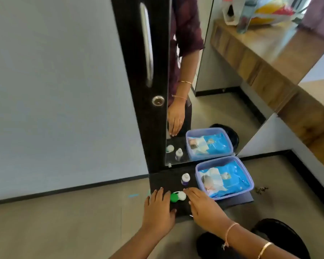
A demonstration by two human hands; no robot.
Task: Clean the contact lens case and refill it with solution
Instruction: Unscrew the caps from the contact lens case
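Head view: left hand (158, 206) and right hand (204, 206) lie flat on the dark bench (161, 182), fingers (160, 192) straight, holding nothing. Between them lies the contact lens case (178, 196), green cap left, white cap right. Beyond it a small solution bottle (185, 179) stands upright. To the right, a lilac tub (252, 184) holds a blue packet (232, 176).

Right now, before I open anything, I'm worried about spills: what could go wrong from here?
The small white bottle with the purple label stands upright just behind the green-and-white plastic lens case; the right hand could tip it when reaching.
The case lies loose on the small dark shelf between the hands; a nudge from the left hand might slide it to the floor.
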